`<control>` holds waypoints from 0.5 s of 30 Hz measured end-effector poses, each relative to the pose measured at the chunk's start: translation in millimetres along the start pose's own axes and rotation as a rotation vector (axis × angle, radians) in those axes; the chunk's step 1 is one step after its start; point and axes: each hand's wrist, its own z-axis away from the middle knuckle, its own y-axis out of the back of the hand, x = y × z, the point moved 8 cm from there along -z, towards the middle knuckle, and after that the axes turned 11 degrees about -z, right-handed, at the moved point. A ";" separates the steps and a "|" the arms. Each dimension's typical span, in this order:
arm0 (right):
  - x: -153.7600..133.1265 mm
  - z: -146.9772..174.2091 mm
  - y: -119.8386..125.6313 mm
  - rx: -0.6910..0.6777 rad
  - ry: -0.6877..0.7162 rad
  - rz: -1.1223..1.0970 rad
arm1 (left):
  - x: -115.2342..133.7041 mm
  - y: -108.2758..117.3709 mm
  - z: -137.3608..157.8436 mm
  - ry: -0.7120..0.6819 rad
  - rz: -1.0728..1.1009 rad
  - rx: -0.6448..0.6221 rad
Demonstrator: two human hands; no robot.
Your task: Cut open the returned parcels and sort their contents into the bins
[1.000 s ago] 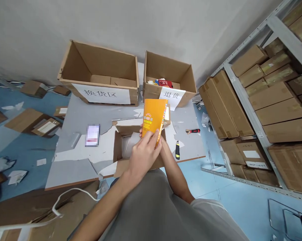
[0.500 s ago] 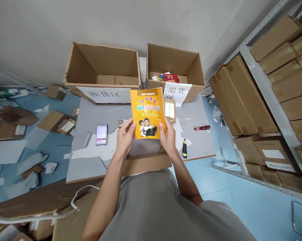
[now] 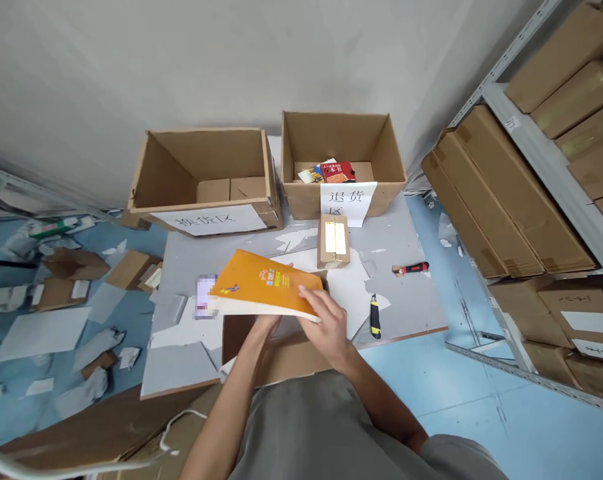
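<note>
An orange book (image 3: 264, 283) is tilted above the table, its cover up and its white page edges toward me. My right hand (image 3: 327, 323) grips its right end, thumb and fingers closed on it. From below, my left hand (image 3: 266, 327) supports the book, most of its fingers hidden behind it. Beneath both hands lies an open cardboard box (image 3: 294, 357), largely covered by the book and my arms. Just beyond the book stands a small taped carton (image 3: 333, 250) with a white label.
Two large open boxes with paper signs stand at the back, the left box (image 3: 269, 217) and the right box (image 3: 301, 200), which holds books (image 3: 337, 172). A yellow-black cutter (image 3: 375, 317), a red-black tool (image 3: 414, 268) and a blurred phone (image 3: 205, 297) lie on the table (image 3: 179, 370).
The book has turned from upright, front cover facing me, to a tilted lie with another cover side showing. My left hand has slid underneath it. The view has shifted.
</note>
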 end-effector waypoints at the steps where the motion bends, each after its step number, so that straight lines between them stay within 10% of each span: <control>1: 9.5 -5.2 12.9 0.083 -0.029 -0.058 | 3.2 -1.4 -1.3 -0.017 -0.050 0.015; 7: 69.1 -70.3 70.6 0.417 -0.357 -0.304 | 57.3 -20.7 -28.1 -0.150 -0.108 -0.036; 15: 149.6 -268.3 88.1 0.361 -0.266 -0.296 | 222.6 -32.2 -137.3 -0.398 -0.155 0.145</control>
